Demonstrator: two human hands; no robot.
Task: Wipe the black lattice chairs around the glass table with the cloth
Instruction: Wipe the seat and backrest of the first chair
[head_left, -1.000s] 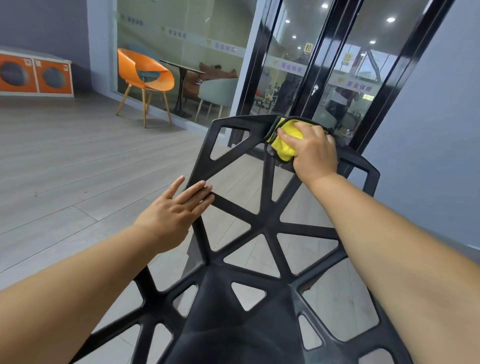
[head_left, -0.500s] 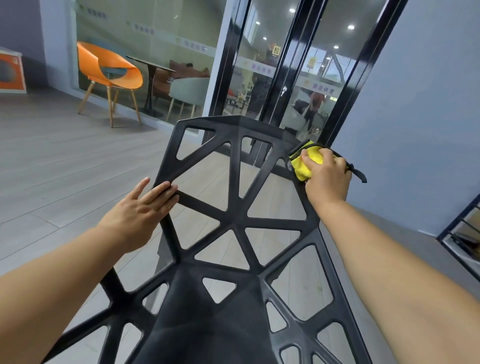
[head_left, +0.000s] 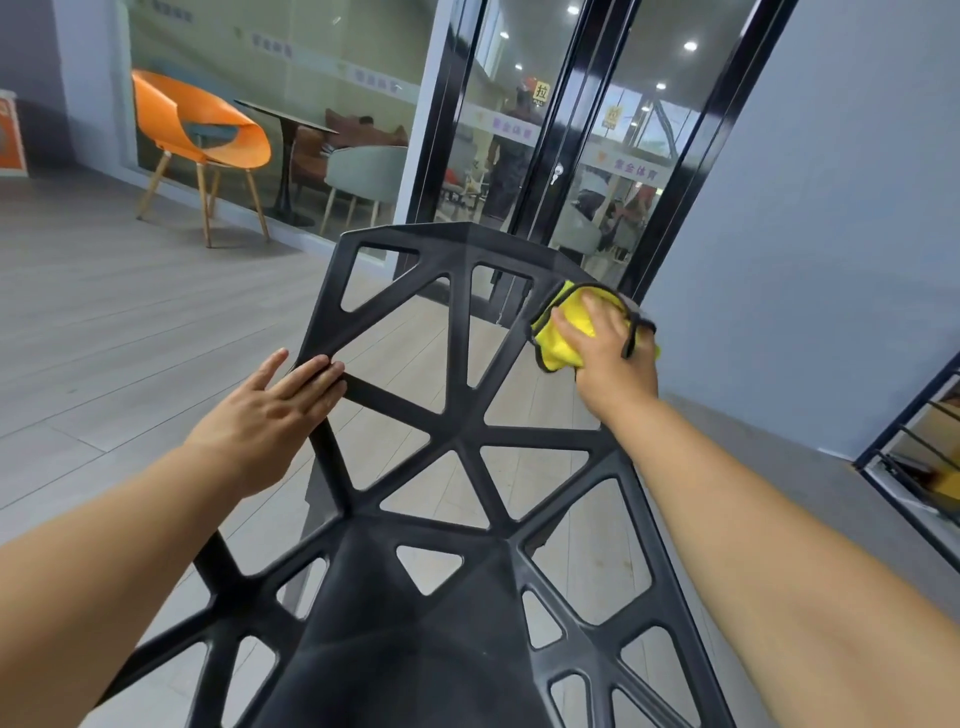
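Wiping the back of the chair (head_left: 462, 431) is in hand. The right hand (head_left: 610, 353) cups the bunched yellow cloth (head_left: 558, 343) against the back's upper right corner; the left hand (head_left: 270, 410) lies flat, fingers straight, on its left edge. Next, probably, a firm stroke down the right edge. The chair faces the person, back rising lengthwise away.

Floor: pale grey wood-look planks (head_left: 130, 322) with long seams running into the distance.
Right edge of floor: a darker, plain grey strip (head_left: 753, 441) runs along the foot of the blue-grey wall.
Nearest thing on it: a black lattice chair (head_left: 462, 431) seen from above, planks visible through its triangular openings.
Far left: an orange chair (head_left: 202, 135) stands on splayed wooden legs just beside the glass wall, well apart from the black one.
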